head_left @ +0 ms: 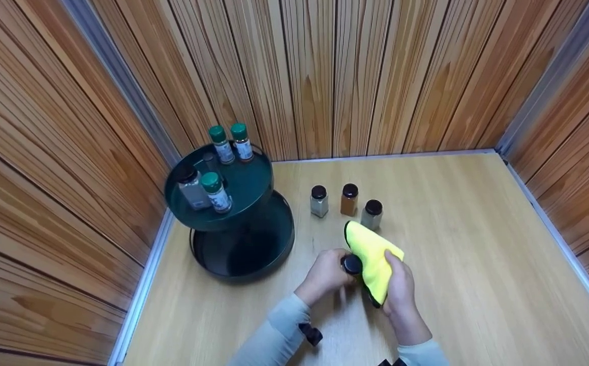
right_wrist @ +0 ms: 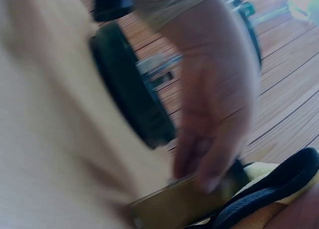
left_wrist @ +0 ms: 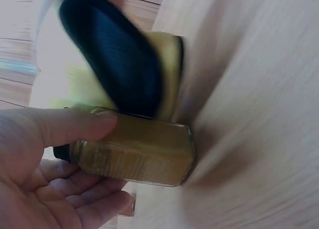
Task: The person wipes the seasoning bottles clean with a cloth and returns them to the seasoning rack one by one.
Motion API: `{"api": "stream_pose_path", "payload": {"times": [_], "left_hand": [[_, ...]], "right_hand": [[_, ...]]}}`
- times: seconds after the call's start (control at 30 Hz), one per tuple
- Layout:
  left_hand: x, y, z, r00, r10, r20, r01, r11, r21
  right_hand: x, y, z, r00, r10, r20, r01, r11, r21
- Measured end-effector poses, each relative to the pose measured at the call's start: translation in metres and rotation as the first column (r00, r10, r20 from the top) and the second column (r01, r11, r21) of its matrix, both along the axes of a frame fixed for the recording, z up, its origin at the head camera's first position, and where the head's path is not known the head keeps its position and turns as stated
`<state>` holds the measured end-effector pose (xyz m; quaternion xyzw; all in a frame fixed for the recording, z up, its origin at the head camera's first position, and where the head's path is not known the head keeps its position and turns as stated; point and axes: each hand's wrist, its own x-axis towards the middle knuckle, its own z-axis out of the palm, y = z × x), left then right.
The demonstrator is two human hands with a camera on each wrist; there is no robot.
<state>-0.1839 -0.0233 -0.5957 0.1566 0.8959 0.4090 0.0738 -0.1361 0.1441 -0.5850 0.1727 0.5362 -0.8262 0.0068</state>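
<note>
My left hand (head_left: 327, 274) grips a square glass spice jar (left_wrist: 139, 149) by its upper part, near the black cap (head_left: 351, 264). The jar holds a yellow-brown powder and is held just over the table. In my right hand (head_left: 401, 284) is a folded yellow cloth (head_left: 373, 254) with a dark edge, thumb on top. The cloth lies against the side of the jar, and its dark underside shows in the left wrist view. Just beyond the cloth stand three black-capped jars: a grey one (head_left: 319, 202), an orange-brown one (head_left: 349, 200) and another greyish one (head_left: 372, 215).
A dark green two-tier round rack (head_left: 243, 254) stands at the left. Its upper tray carries several jars, among them a green-capped jar (head_left: 216, 193) and a black-capped jar (head_left: 192, 189). Wood-panelled walls (head_left: 304, 76) border the table (head_left: 477, 244) at the back and both sides.
</note>
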Motion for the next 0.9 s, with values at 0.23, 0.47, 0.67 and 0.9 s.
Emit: {"api": "stream_pose_path", "payload": {"times": [0.23,0.47,0.67,0.9], "left_hand": [[0.002,-0.002,-0.007,0.999,0.006,0.051,-0.01,0.997,0.075],[0.004,-0.001,-0.01,0.982,0.046,0.183,-0.072,0.988,0.137],[0.006,-0.001,-0.015,0.986,0.044,0.158,-0.072,0.982,0.172],[0.011,0.0,-0.024,0.998,0.051,0.039,-0.056,0.987,0.153]], "right_hand": [[0.0,-0.004,-0.015,0.999,-0.032,-0.037,0.034,0.999,0.037],[-0.005,-0.005,-0.042,0.997,0.008,0.083,-0.016,0.995,0.095],[-0.003,-0.003,-0.019,0.999,0.012,0.05,-0.014,0.999,0.034],[0.001,0.0,-0.005,0.997,-0.025,-0.072,0.023,0.999,-0.029]]}}
